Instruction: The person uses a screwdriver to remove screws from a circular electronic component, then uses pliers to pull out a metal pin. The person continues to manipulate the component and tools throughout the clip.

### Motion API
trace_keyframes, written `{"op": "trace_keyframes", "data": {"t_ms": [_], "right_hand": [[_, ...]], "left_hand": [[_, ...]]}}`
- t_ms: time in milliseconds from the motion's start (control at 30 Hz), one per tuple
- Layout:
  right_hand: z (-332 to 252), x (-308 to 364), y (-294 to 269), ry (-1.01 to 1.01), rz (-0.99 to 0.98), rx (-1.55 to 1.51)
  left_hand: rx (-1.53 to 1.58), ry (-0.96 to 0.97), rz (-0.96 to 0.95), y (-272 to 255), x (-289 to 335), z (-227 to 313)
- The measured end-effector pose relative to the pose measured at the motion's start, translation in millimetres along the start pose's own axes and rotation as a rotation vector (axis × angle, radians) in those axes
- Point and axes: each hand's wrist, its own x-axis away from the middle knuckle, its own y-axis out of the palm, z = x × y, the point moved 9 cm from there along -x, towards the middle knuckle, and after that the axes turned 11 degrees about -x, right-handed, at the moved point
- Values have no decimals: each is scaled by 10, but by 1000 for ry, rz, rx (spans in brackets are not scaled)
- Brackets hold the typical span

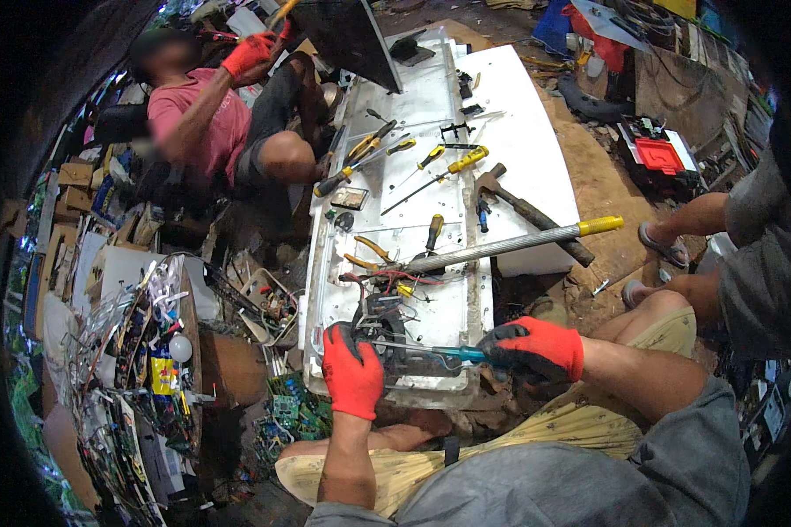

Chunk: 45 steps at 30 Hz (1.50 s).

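Note:
My right hand [536, 353], in a red and black glove, grips the teal handle of a screwdriver [459, 353]. Its thin shaft points left, and the tip reaches a small dark part [380, 335] near the close end of the white work surface [439, 299]. Wearing the same kind of glove, my left hand [353, 371] is closed around the left side of that part. Exactly what the part is I cannot make out. Just beyond it lie red and black wires [395, 277] and orange-handled pliers [371, 255].
Several screwdrivers [448, 176], a hammer [536, 215] and a metal tube with a yellow end [518, 241] lie on the white surface. Across at far left, a red-gloved co-worker [202, 114] handles a dark flat panel [347, 39]. Another person's legs [703, 228] stand right. Electronic scrap [149, 378] lies left.

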Motion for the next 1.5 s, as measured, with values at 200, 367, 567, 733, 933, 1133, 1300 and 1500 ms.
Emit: {"op": "trace_keyframes", "data": {"t_ms": [200,367,567,733,933,1133,1300,1500], "right_hand": [[-515,339,383,-845,196,1272],[-509,171,85,-622,178,284],[-236,-11,-93,-353,163,-444],[-81,25,-174,-11,198,40],[-207,45,-52,-157,96,-276],[-196,73,126,-127,-142,-390],[-668,355,361,-909,26,1063],[-386,107,-67,-611,133,-218]], "left_hand": [[-60,39,46,-15,18,10],[-28,-17,16,-24,5,-7],[-26,14,63,1,35,-3],[-74,72,116,-103,29,70],[-44,9,61,-84,6,34],[-35,4,94,-83,19,-60],[0,-20,27,-102,4,-49],[-13,-16,98,-110,47,-62]]}}
